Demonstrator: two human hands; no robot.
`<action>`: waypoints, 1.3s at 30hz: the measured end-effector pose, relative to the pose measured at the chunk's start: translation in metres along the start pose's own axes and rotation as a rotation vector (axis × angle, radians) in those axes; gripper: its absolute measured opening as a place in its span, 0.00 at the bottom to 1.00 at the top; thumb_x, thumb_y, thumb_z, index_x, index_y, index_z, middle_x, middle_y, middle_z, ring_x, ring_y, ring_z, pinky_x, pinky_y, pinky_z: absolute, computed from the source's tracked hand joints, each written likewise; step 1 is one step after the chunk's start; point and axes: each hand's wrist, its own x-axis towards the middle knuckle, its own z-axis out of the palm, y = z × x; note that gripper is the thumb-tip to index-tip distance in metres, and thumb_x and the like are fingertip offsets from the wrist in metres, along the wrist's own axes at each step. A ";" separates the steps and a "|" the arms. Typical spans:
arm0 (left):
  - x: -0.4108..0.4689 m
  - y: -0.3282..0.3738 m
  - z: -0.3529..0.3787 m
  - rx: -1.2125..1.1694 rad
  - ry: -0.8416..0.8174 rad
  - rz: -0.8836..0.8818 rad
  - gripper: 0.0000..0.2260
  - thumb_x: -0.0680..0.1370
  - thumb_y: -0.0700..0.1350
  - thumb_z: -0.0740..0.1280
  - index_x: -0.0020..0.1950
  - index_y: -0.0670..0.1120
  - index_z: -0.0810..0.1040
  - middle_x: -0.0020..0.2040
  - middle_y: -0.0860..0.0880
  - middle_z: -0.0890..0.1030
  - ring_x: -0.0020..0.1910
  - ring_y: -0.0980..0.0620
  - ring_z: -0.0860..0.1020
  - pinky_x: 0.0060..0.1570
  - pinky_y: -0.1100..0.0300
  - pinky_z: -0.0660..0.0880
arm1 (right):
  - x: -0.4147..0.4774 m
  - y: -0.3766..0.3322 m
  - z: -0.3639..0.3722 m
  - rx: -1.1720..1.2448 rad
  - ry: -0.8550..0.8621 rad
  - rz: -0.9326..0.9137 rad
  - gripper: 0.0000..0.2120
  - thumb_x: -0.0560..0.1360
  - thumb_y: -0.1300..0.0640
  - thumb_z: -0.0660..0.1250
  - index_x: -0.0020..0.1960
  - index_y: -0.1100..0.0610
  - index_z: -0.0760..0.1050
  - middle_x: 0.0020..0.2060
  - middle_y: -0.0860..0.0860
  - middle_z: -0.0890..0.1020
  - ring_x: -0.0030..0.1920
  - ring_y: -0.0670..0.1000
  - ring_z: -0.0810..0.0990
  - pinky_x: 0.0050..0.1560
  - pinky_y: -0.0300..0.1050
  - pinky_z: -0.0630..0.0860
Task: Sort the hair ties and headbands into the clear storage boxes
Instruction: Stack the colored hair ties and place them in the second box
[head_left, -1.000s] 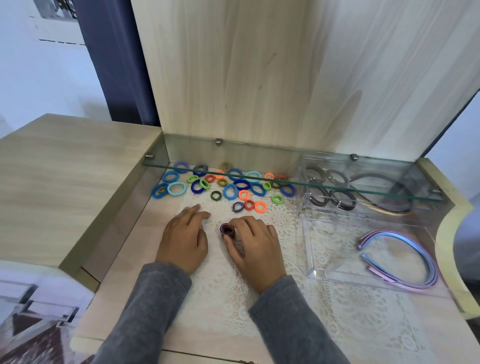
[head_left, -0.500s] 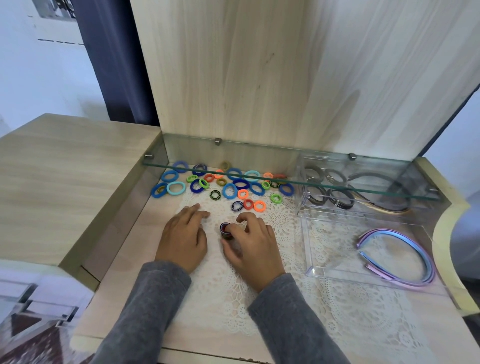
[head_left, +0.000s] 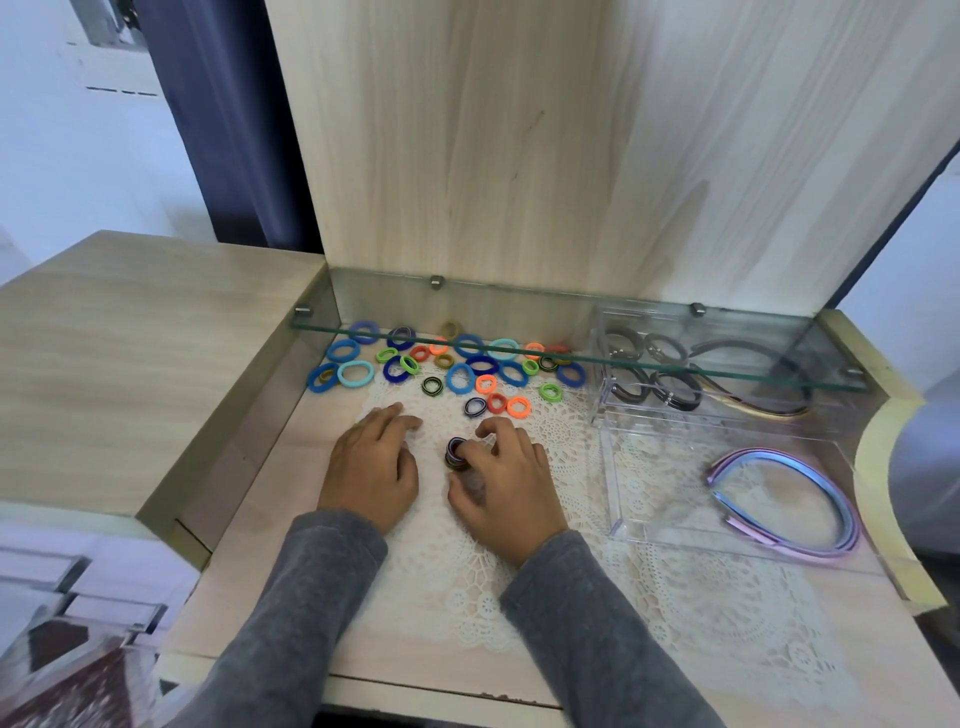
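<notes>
Right hand (head_left: 501, 478) pinched a small stack of hair ties (head_left: 456, 453) — its lower rings hidden by fingers (head_left: 493, 427); left hand (head_left: 371, 467) lay flat at nine o'clock, fingers relaxed

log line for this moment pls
right hand: pinches small stack of dark striped hair ties | left hand: rests on white lace mat | loose coloured hair ties: outside clear plastic boxes
</notes>
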 end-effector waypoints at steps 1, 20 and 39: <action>0.001 0.000 0.000 0.012 -0.001 -0.002 0.16 0.74 0.36 0.63 0.61 0.46 0.78 0.67 0.45 0.75 0.67 0.45 0.71 0.67 0.49 0.68 | 0.002 0.000 -0.001 -0.002 -0.017 0.004 0.11 0.70 0.48 0.66 0.49 0.51 0.77 0.53 0.52 0.73 0.50 0.53 0.73 0.48 0.50 0.72; -0.018 0.031 -0.002 0.111 0.147 0.389 0.20 0.69 0.43 0.55 0.55 0.50 0.81 0.49 0.53 0.84 0.50 0.52 0.81 0.57 0.54 0.68 | 0.005 0.002 -0.052 -0.195 -0.298 -0.092 0.10 0.76 0.48 0.63 0.54 0.48 0.80 0.54 0.49 0.71 0.58 0.53 0.64 0.55 0.48 0.62; -0.011 0.122 0.008 -0.200 -0.015 0.347 0.22 0.66 0.39 0.58 0.55 0.51 0.81 0.46 0.53 0.85 0.41 0.51 0.79 0.54 0.57 0.68 | 0.004 0.051 -0.132 -0.246 -0.411 -0.050 0.11 0.72 0.44 0.69 0.53 0.45 0.81 0.54 0.47 0.71 0.57 0.51 0.63 0.55 0.46 0.58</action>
